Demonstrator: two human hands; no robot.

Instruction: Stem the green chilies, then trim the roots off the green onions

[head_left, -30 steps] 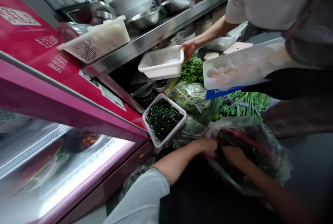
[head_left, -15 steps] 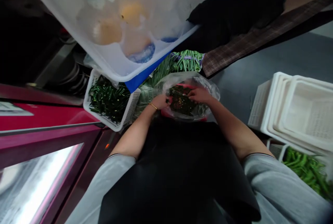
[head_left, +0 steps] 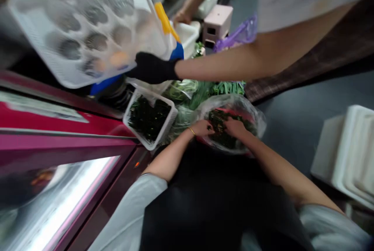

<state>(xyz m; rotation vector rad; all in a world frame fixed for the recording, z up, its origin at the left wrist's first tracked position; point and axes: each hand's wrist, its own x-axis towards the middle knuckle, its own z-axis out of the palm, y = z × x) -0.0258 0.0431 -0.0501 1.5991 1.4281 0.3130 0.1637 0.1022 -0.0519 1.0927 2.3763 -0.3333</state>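
A clear plastic bag (head_left: 259, 120) lines a red container in front of me, with dark green leafy bits (head_left: 223, 140) inside. At the bag's left rim is my left hand (head_left: 203, 128), its fingers curled together around a small dark bit that I cannot make out. My right hand (head_left: 234, 127) reaches in from the right, its fingertips down among the greens; what they grip, if anything, is hidden. Left of the bag stands a white basket (head_left: 165, 131) of dark green peppers or similar pods (head_left: 146, 118).
A person's black-gloved hand (head_left: 154, 68) holds a white tray (head_left: 64, 76) of round containers at upper left. Bundled greens (head_left: 228, 87) lie beyond the bag. Stacked white baskets (head_left: 350, 153) stand right, a pink stool (head_left: 217, 19) behind, a red-purple cabinet (head_left: 67, 146) left.
The person's tray has moved left and away from me, uncovering the stool and more greens. The view has shifted, so the bag and basket appear farther right. Both my hands remain at the bag.
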